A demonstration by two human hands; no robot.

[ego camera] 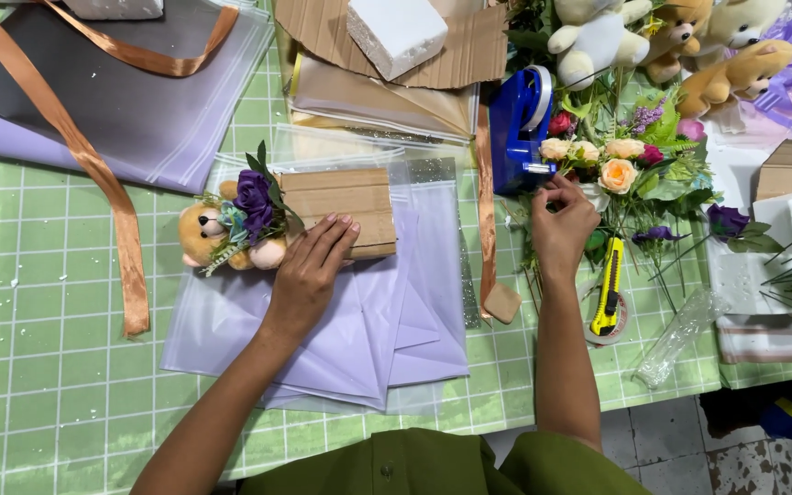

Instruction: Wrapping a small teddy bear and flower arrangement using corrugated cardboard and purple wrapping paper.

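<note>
Pressing flat, the open left hand steadies the cardboard (bear attached); the right hand seemingly pinches tape at the dispenser.

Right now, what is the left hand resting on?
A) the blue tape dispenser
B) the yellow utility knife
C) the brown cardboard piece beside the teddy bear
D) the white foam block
C: the left hand lies flat on the brown cardboard piece next to the small teddy bear, while the right hand reaches to the blue tape dispenser.
</note>
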